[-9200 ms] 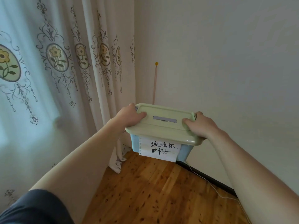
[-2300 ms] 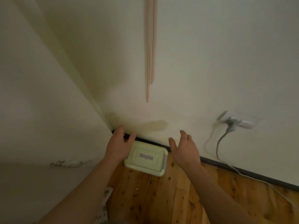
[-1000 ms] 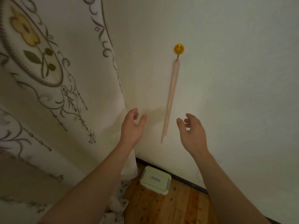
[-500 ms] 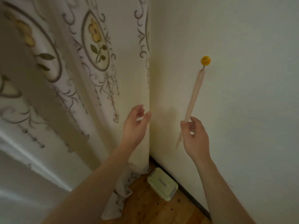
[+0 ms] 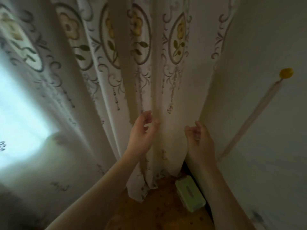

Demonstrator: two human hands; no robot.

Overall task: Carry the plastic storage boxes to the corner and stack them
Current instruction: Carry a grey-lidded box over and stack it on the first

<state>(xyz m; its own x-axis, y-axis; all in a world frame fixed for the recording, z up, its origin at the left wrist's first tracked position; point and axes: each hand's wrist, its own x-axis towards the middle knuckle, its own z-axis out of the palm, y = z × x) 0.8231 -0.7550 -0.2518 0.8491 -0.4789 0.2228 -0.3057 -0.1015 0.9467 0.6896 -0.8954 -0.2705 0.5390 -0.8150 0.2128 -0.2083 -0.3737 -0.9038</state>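
Hands hang raised in front of the curtain (image 5: 132,72), each grip released and holding nothing: the left hand (image 5: 141,136) has loosely curled fingers close to the curtain folds, and the right hand (image 5: 200,140) has relaxed fingers too, apart from the cloth. Below the right forearm, the box (image 5: 190,193) with its pale green lid sits on the wood floor (image 5: 157,211) in the corner, against the wall (image 5: 265,146), just beside the curtain hem. On that wall, a yellow hook (image 5: 286,73) carries a pink cord (image 5: 252,120).
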